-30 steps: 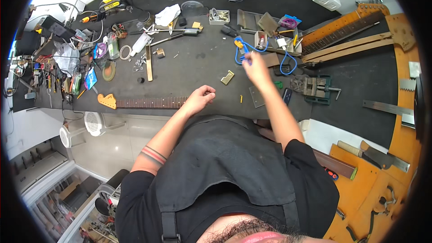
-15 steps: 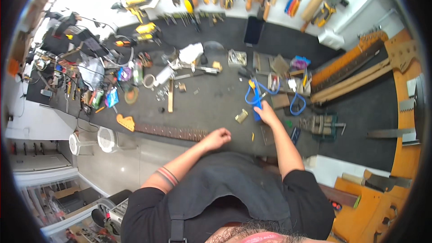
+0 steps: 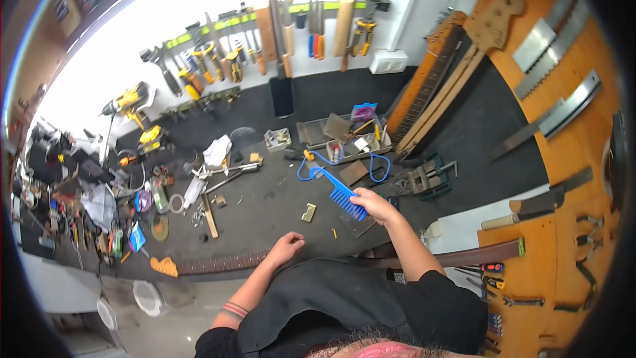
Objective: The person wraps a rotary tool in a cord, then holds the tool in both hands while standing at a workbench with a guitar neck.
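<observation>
Comb (image 3: 344,193), blue plastic and wide-toothed, is pinched by the right hand (image 3: 375,206), right of the orange-headed wooden guitar neck (image 3: 222,264); keeping fingers off its teeth seems best; left hand (image 3: 287,248) curls near the neck, whether gripping anything I cannot tell.

My fisheye camera looks down and forward from close above my apron (image 3: 311,288), across the surface (image 3: 265,219) to the wall (image 3: 427,33).

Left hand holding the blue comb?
No, the right hand grips the blue comb, while the left hand is apart from it.
</observation>
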{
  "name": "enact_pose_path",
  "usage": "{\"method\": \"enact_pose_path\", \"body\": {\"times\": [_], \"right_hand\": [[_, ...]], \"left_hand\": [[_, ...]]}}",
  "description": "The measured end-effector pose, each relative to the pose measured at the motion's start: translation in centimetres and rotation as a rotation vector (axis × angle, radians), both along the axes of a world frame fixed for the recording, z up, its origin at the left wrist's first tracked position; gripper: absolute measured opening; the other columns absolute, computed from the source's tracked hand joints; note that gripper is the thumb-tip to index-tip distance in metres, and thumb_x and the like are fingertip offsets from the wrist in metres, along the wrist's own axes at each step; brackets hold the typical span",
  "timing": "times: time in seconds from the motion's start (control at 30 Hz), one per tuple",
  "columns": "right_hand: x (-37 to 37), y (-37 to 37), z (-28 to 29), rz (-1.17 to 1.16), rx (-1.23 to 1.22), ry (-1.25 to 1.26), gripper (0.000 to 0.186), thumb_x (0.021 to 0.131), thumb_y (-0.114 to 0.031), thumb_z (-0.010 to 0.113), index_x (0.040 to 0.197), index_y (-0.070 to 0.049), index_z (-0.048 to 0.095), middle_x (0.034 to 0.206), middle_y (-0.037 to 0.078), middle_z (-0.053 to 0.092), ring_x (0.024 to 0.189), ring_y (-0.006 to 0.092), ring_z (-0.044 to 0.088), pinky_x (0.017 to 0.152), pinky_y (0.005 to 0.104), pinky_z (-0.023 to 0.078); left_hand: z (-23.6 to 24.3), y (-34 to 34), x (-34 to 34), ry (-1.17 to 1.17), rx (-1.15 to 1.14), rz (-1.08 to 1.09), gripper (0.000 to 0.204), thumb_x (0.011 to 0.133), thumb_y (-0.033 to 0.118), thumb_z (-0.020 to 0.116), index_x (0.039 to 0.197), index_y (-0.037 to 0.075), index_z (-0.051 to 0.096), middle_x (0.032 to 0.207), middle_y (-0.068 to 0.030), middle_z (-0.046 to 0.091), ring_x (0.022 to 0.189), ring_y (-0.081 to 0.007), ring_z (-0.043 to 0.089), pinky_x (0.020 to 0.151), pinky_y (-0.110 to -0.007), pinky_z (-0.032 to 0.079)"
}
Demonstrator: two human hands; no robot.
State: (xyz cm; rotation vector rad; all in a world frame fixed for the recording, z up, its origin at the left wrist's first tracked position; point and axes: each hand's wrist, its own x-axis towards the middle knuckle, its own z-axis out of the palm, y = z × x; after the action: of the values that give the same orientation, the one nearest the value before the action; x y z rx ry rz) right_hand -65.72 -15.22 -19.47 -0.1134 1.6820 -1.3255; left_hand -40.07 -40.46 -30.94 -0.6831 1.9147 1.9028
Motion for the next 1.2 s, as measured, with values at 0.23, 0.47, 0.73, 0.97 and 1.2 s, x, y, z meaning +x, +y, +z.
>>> {"method": "enact_pose_path", "body": {"times": [0.23,0.47,0.73,0.97,1.2], "right_hand": [[-5.2,-0.9,13.1,-0.397,-0.468,0.546,0.019,0.110,-0.015,0.057,0.126,-0.006,0.062,0.106,-0.001,0.065,0.098,0.0092,0.060,0.092,0.0278,0.050],[-16.6,-4.5,27.9,-0.506,-0.752,0.943,0.016,0.113,-0.016,0.052,0.121,-0.007,0.063,0.105,0.001,0.068,0.089,0.0111,0.065,0.082,0.0291,0.053],[-19.4,-7.5,29.5,-0.518,-0.973,0.873,0.016,0.113,-0.015,0.054,0.122,-0.005,0.062,0.107,0.003,0.068,0.096,0.0104,0.064,0.089,0.0299,0.053],[-20.1,-7.4,30.5,-0.488,-0.967,0.845,0.018,0.113,-0.015,0.054,0.124,-0.005,0.063,0.108,0.002,0.069,0.096,0.0103,0.064,0.088,0.0289,0.053],[-20.8,-9.0,28.9,-0.518,-0.880,0.879,0.015,0.111,-0.021,0.059,0.114,-0.008,0.065,0.104,0.005,0.071,0.089,0.0136,0.067,0.079,0.0321,0.056]], "left_hand": [[-0.5,0.1,-1.5,-0.058,0.076,-0.023,0.031,0.106,0.018,0.069,0.129,-0.001,0.066,0.111,-0.0083,0.069,0.096,-0.0149,0.067,0.086,-0.030,0.058],[1.1,0.5,-3.0,-0.028,0.049,-0.070,0.031,0.106,0.018,0.068,0.130,-0.001,0.066,0.113,-0.0083,0.069,0.098,-0.0154,0.068,0.089,-0.031,0.058],[-0.5,-1.0,-0.2,-0.025,-0.014,-0.011,0.031,0.106,0.020,0.069,0.130,0.000,0.067,0.112,-0.0067,0.070,0.097,-0.0143,0.067,0.088,-0.029,0.057],[-0.3,-0.3,0.2,-0.074,0.001,0.017,0.030,0.106,0.019,0.069,0.129,-0.001,0.067,0.109,-0.0057,0.071,0.094,-0.0133,0.067,0.087,-0.029,0.057],[1.2,-1.1,-0.8,0.248,-0.355,-0.171,0.024,0.102,0.019,0.070,0.120,0.003,0.070,0.103,-0.0081,0.073,0.096,-0.0187,0.069,0.090,-0.036,0.056]]}}
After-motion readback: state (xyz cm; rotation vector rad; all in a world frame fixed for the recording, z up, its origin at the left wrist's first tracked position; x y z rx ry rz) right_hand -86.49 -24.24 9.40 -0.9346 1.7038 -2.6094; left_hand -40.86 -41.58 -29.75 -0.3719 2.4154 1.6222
